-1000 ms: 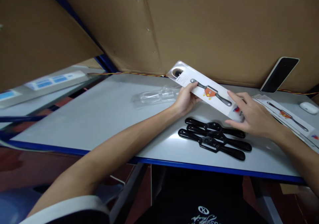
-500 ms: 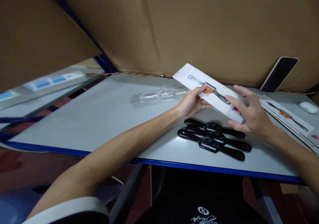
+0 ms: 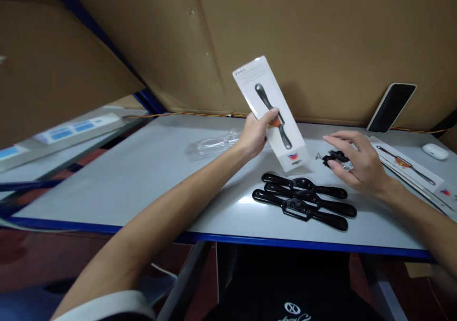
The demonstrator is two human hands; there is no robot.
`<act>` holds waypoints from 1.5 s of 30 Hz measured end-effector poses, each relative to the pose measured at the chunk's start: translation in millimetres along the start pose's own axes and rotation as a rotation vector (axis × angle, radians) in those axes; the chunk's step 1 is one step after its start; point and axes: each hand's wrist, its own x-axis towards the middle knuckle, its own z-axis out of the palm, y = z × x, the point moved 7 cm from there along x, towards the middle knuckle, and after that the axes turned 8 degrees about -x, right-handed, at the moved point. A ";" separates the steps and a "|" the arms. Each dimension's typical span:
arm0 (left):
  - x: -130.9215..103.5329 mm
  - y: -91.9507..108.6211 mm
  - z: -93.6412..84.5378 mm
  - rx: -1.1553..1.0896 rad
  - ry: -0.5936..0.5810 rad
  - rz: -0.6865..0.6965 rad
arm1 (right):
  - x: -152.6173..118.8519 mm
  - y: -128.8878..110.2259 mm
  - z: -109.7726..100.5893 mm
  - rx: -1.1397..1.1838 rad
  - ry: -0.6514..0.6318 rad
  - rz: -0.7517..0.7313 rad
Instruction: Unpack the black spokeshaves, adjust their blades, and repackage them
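Observation:
My left hand (image 3: 255, 133) is closed on a white printed card (image 3: 252, 75), thumb on the front, holding it tilted above the table. A dark two-handled tool is pictured on the card. To its right my right hand (image 3: 360, 164) has its fingers apart and holds nothing I can see. Small black and silver metal parts (image 3: 333, 158) lie by its fingertips, partly hidden by them. Below the hands, three black spokeshave bodies (image 3: 302, 202) rest side by side on the table. Clear plastic packaging (image 3: 210, 145) lies behind my left wrist.
A stack of similar printed cards (image 3: 407, 161) lies at the right. Behind it a phone (image 3: 391, 107) leans against the cardboard wall (image 3: 321, 40), and a white earbud case (image 3: 435, 151) sits nearby. The grey table (image 3: 117, 168) has a blue front edge.
The card has swung more upright and moved left in my left hand. My right hand has let go of its lower end and opened, and the small metal parts have come into sight.

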 end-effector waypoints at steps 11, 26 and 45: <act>49.4 10.6 105.7 0.758 -0.497 0.470 | 0.8 39.1 13.0 -0.022 -0.142 0.353; 45.8 -96.3 83.6 1.833 -0.818 0.412 | -2.7 61.3 26.0 -0.193 -0.356 0.315; -121.5 77.7 104.3 0.769 -1.298 0.018 | -12.2 62.2 48.5 -0.106 -0.421 0.255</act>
